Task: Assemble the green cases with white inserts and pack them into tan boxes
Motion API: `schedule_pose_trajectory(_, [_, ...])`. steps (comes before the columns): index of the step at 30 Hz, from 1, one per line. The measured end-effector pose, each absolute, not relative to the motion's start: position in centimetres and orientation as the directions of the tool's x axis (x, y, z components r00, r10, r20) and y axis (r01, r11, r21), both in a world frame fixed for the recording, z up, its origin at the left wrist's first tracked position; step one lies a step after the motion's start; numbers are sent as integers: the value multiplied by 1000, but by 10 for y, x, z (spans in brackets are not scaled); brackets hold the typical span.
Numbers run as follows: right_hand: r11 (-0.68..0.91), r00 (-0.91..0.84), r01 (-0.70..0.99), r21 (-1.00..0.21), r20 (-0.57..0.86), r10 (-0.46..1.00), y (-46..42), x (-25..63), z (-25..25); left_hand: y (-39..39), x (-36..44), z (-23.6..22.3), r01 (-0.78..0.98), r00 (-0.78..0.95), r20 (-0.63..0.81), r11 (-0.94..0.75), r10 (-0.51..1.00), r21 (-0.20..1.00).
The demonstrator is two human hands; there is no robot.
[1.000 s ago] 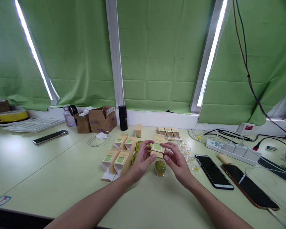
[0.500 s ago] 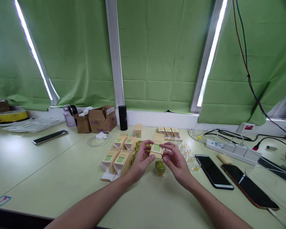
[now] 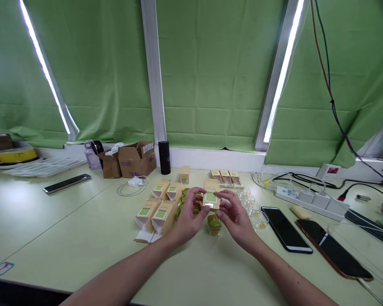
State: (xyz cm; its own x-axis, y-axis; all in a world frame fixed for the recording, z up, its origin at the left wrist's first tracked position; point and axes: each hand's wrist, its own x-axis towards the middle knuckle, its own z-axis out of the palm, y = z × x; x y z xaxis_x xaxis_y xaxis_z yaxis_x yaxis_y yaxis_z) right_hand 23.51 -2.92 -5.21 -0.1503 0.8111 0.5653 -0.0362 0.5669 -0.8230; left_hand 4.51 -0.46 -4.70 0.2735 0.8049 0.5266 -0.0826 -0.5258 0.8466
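Observation:
Between both hands I hold a small tan cardboard box (image 3: 212, 206) with a green square on its face. My left hand (image 3: 189, 219) grips its left side, fingers at the upper edge and thumb near the lower one. Opposite, my right hand (image 3: 236, 219) holds the right side, thumb low. Just beneath the box, a small clear jar with a green lid (image 3: 214, 222) stands on the table. Several similar tan boxes (image 3: 164, 212) lie left of my hands, some with flaps open. Green lids (image 3: 179, 207) show partly behind my left hand. Clear cups (image 3: 255, 212) stand beyond my right hand.
Three open tan boxes (image 3: 226, 178) and one upright box (image 3: 184, 174) stand farther back. Two phones (image 3: 287, 229) (image 3: 333, 246) and a power strip (image 3: 311, 199) with cables lie right. A black bottle (image 3: 164, 158) and brown cartons (image 3: 137, 159) line the back left.
The flap at the near end of the held box stuck out toward me; now it looks folded in against the box. My hands have barely shifted.

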Motion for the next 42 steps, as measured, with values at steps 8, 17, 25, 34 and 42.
schedule_pose_trajectory(8, [573, -133, -24, -820, 570, 811, -27, 235, -55, -4, 43, -47, 8, 284, 569, -595, 772, 803])
schedule_pose_trajectory(17, [576, -113, 2, -817, 572, 812, -25, 233, -58, -3, 47, -51, 22, 231, 586, -607, 776, 794])
schedule_pose_trajectory(25, [577, -73, 48, -815, 573, 816, -24, 232, -59, -3, 51, -53, 58, 181, 641, -659, 746, 750])
schedule_pose_trajectory(34, [558, -91, 57, -828, 552, 829, -26, 236, -55, -7, 42, -46, 114, 257, 660, -700, 706, 705])
schedule_pose_trajectory(42, [583, -113, 258, -770, 575, 810, -29, 237, -59, -7, 40, -47, 346, 259, 766, -797, 588, 495])
